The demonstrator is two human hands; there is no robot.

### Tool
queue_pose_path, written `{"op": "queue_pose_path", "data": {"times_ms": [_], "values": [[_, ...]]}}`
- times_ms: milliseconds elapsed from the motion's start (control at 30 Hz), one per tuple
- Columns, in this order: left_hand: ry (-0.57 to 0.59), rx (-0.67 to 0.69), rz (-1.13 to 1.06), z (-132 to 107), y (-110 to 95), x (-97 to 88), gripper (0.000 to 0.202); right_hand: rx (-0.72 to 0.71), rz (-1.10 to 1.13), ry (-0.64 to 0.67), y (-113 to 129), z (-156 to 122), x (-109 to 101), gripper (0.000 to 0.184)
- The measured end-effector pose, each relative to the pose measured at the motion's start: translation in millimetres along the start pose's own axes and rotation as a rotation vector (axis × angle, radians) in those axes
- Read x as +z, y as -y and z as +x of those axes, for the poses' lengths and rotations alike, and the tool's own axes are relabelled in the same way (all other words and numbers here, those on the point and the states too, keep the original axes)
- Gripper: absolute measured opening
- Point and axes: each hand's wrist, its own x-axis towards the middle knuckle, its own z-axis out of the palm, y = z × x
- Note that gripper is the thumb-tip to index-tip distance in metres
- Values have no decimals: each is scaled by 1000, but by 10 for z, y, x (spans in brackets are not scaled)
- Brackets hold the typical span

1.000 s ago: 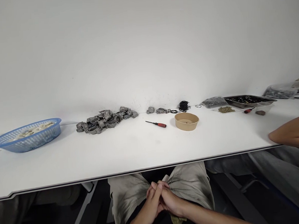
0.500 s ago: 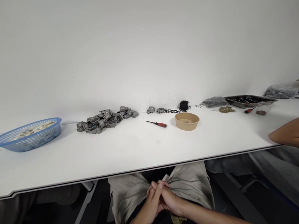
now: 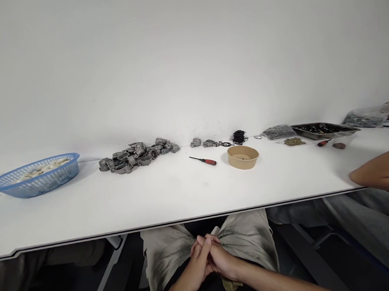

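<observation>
Both hands rest in the person's lap below the near edge of the tabletop (image 3: 171, 195): the left hand (image 3: 199, 260) and the right hand (image 3: 223, 263) are clasped together, fingers (image 3: 207, 243) interlaced and closed on one another, gripping no object. Judged from this pose, the hands are simply at rest, and resting well here means keeping them low and clear of the edge (a sleeve or knuckle catching it could jog the loose parts above). Taking the tan bowl (image 3: 243, 157) as the landmark, the clasped hands lie well apart from it, nearer the person and under the table edge, slightly to its left. The red-handled screwdriver (image 3: 203, 160) lies just left of the bowl; it is the tool nearest the hands, yet untouched and well beyond the fingertips. Farther left of the bowl sits a heap of grey metal castings (image 3: 136, 155), and far left a blue basket (image 3: 34, 175). Behind the bowl, toward the wall, lie black rings (image 3: 239, 137). Right of the bowl stands a dark tray (image 3: 325, 130), and another person's bare arm (image 3: 380, 171) rests at the right edge of the tabletop.
</observation>
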Motion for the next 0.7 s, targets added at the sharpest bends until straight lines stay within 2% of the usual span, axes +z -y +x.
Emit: {"op": "queue_pose_path", "data": {"times_ms": [133,333,700], "values": [[-7,14,20,15,5,1,71,0,-17,7,3,3,4,68],[-9,-22,-16,15,-11,6,74,-4,-39,11,-3,8,5,75],[2,-24,-7,4,-51,5,72,-18,-33,30,10,-4,7,70]]}}
